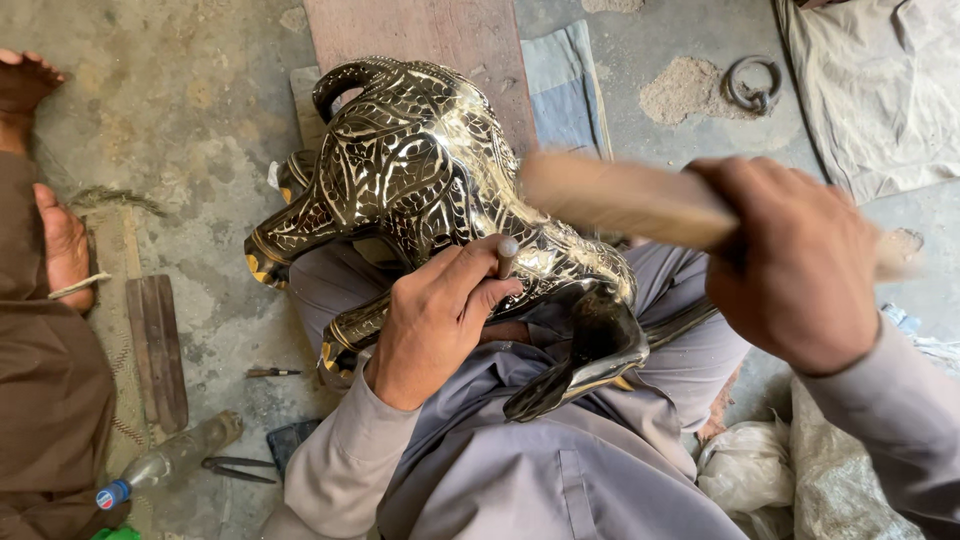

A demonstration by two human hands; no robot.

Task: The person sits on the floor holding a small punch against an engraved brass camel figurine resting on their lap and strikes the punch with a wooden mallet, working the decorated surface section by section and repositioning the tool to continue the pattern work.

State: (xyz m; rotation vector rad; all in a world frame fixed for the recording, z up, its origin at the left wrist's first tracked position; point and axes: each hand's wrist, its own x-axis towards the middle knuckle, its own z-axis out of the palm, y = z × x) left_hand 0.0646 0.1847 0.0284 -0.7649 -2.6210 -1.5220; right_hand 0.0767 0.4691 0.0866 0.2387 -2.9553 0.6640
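Across my lap I see the engraved metal animal figure (420,180), dark with bright leaf patterns, lying over my grey-clothed legs above the concrete floor (190,100). My right hand (795,265) is clamped on a blurred wooden mallet (620,200) just above the figure. My left hand (440,315) rests on the figure, fingers pinched around a small chisel (506,255) whose tip touches the metal.
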